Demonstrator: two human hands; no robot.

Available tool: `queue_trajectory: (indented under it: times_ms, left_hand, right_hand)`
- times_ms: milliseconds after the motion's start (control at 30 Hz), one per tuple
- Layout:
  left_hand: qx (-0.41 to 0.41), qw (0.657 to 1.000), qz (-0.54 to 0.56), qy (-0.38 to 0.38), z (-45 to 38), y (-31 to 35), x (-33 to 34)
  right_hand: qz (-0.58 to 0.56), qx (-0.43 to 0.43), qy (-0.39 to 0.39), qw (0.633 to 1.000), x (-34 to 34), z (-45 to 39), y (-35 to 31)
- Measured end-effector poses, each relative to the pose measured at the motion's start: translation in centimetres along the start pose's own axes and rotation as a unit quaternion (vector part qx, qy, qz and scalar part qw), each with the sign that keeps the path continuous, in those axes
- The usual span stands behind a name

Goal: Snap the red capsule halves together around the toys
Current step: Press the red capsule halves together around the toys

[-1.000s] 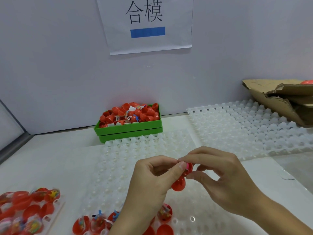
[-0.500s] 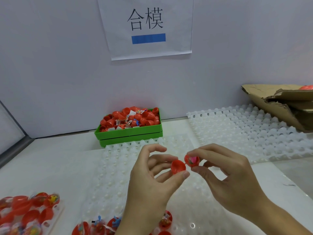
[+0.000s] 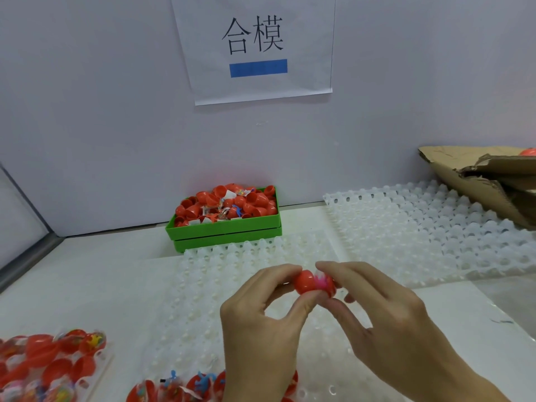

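A pale wall point(image 3: 101, 126) backs the white work table point(image 3: 95, 285), where a white paper sign point(image 3: 255, 47) printed with the black characters "合模" above a solid blue bar hangs over the bench. Two translucent white dimpled plastic trays lie on the table: the near tray point(image 3: 232, 314) under the hands, the far tray point(image 3: 420, 233) to the right against one torn brown cardboard box point(image 3: 493, 181). One green plastic bin point(image 3: 226, 230), heaped with loose red capsule halves and packeted toys too many to count, sits at the wall just behind the near tray. A clear blister sheet of red capsule halves with small toys point(image 3: 52, 361) lies at the lower left, and more filled halves point(image 3: 185, 387) line the bottom edge. Above the near tray, the left hand point(image 3: 261, 323) pinches one red plastic capsule half point(image 3: 304, 281) between thumb and forefinger, while the right hand point(image 3: 385, 314) pinches the second red half point(image 3: 329, 287), a pink toy point(image 3: 320, 284) showing in the gap where the two meet.
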State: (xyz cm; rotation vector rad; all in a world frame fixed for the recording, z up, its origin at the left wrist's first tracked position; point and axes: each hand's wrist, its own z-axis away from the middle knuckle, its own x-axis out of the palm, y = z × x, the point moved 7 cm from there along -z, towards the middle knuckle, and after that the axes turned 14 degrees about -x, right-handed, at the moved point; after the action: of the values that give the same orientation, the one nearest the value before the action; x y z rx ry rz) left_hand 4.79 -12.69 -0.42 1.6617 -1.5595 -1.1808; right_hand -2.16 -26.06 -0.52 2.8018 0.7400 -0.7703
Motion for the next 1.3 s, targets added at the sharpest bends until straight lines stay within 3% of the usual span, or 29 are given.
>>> queue_trajectory:
  times_ms: [267,500,767,1300]
  left_hand:
    - [-0.083,0.993,0.058,-0.067,-0.3,-0.9,0.5]
    - [-0.040,0.990,0.021,-0.130,-0.2,-0.1,1.1]
    - [0.007,0.992,0.009,-0.126,-0.1,0.3,0.7]
    - [-0.093,0.992,0.035,-0.076,0.3,-0.5,0.8]
  right_hand:
    - [-0.064,-0.002,0.057,0.996,-0.5,0.1,0.1]
    - [-0.089,-0.007,0.057,0.994,-0.7,-0.1,0.2]
    - [-0.088,-0.009,0.047,0.995,-0.8,-0.4,-0.1]
    - [-0.101,-0.012,0.035,0.994,-0.3,-0.3,-0.4]
